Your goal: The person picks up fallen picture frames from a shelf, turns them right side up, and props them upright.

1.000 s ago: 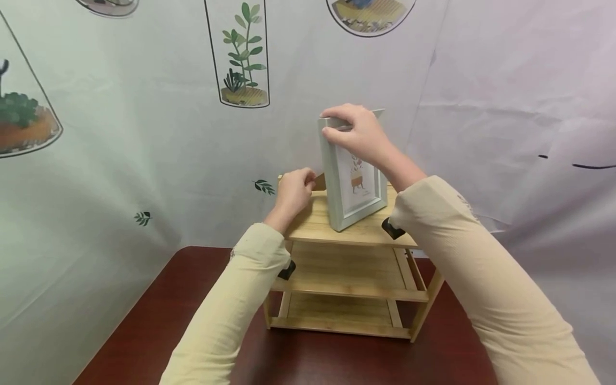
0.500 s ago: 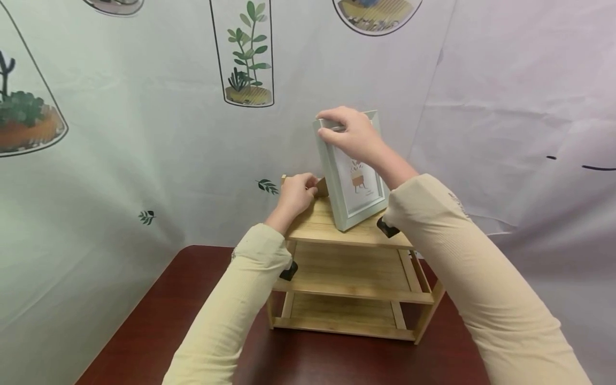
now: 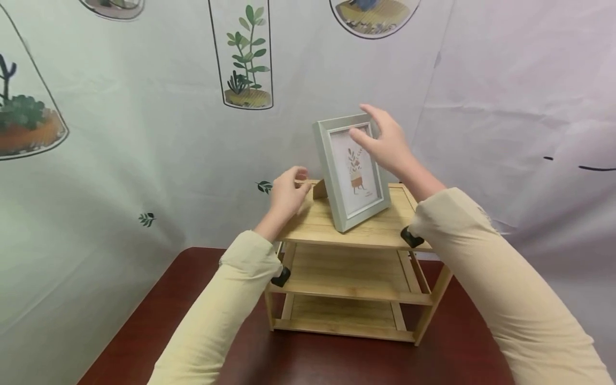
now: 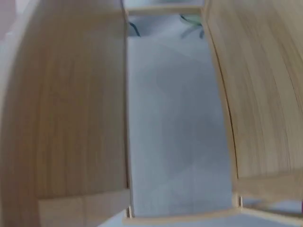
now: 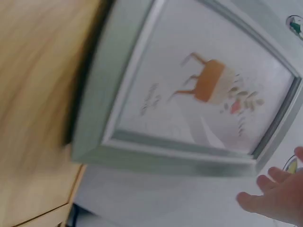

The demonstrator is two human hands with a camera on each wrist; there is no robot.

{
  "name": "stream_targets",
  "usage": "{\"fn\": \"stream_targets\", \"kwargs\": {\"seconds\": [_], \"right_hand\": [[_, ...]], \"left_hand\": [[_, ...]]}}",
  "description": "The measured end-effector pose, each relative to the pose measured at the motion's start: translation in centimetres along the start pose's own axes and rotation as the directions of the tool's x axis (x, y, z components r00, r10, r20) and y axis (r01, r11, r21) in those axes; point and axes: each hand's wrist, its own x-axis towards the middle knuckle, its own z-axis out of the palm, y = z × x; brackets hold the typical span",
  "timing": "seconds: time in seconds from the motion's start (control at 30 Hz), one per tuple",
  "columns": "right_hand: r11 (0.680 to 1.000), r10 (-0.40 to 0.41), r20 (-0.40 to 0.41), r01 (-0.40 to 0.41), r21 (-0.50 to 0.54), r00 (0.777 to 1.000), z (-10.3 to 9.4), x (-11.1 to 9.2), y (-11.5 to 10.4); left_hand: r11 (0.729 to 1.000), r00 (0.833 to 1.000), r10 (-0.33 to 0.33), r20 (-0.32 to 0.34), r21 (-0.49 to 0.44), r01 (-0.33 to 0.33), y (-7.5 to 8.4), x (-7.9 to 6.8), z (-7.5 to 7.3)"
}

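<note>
A pale grey-green picture frame (image 3: 357, 179) holding a potted-plant print leans back on the top board of a wooden shelf rack (image 3: 310, 227). Its brown back stand (image 3: 320, 190) shows at the left. My right hand (image 3: 391, 143) hovers by the frame's upper right corner, thumb and fingers spread. In the right wrist view the fingers (image 5: 277, 189) are apart from the frame. To the left of the stand, my left hand (image 3: 286, 195) is raised over the board's left end, fingers loosely bent, holding nothing visible. No part of it appears in the left wrist view.
Two lower shelves (image 3: 344, 272) lie beneath the top board. The rack stands on a dark red table (image 3: 192, 299). Behind it hangs a white cloth backdrop (image 3: 159, 107) printed with plants. In the left wrist view, a wooden board (image 4: 80, 109) fills the left side.
My right hand has let go of the frame's top edge and moved right. My left hand has drawn leftward from the stand. The frame tilted further back and now stands unheld.
</note>
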Motion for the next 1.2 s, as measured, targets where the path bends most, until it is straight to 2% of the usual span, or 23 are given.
{"fn": "stream_targets", "kwargs": {"seconds": [0.07, 0.13, 0.2, 0.3, 0.43, 0.53, 0.7, 0.9, 1.07, 1.2], "right_hand": [[0.997, 0.07, 0.009, -0.07, 0.03, 0.997, -0.3, -0.4, 0.9], [0.987, 0.145, 0.034, -0.147, 0.069, 0.989, -0.5, -0.9, 1.8], [0.972, 0.206, 0.067, -0.212, 0.103, 0.976, -0.6, -1.3, 2.5], [0.946, 0.276, 0.143, -0.295, 0.136, 0.95, -0.7, -1.9, 3.4], [0.906, 0.342, 0.254, -0.39, 0.167, 0.905, -0.5, -2.5, 4.2], [0.878, 0.374, 0.307, -0.441, 0.186, 0.875, -0.2, -2.9, 4.7], [0.861, 0.378, 0.373, -0.47, 0.196, 0.847, 0.2, -3.3, 5.2], [0.875, 0.322, 0.428, -0.438, 0.206, 0.845, 0.2, -3.6, 5.8], [0.879, 0.317, 0.421, -0.43, 0.207, 0.85, -0.1, -4.0, 6.2], [0.879, 0.306, 0.4, -0.418, 0.229, 0.864, -0.3, -4.8, 6.6]], "left_hand": [[0.993, 0.995, -0.012, -0.094, -0.119, 0.001, 0.2, -0.4, -0.1], [0.971, 0.985, -0.022, -0.169, -0.237, -0.019, 0.4, -0.8, -0.1], [0.946, 0.976, -0.032, -0.214, -0.322, -0.04, 0.8, -1.3, -0.1], [0.914, 0.971, -0.024, -0.238, -0.398, -0.075, 1.5, -2.2, -0.1], [0.898, 0.974, 0.02, -0.226, -0.424, -0.117, 2.5, -3.3, 0.2], [0.898, 0.973, 0.07, -0.22, -0.412, -0.157, 3.0, -3.9, 0.7], [0.906, 0.969, 0.144, -0.199, -0.369, -0.21, 3.3, -4.4, 1.6], [0.921, 0.973, 0.165, -0.162, -0.327, -0.211, 3.2, -4.6, 2.0], [0.925, 0.972, 0.172, -0.158, -0.313, -0.214, 3.1, -4.4, 1.8], [0.933, 0.98, 0.154, -0.13, -0.307, -0.187, 2.8, -4.2, 1.3]]}}
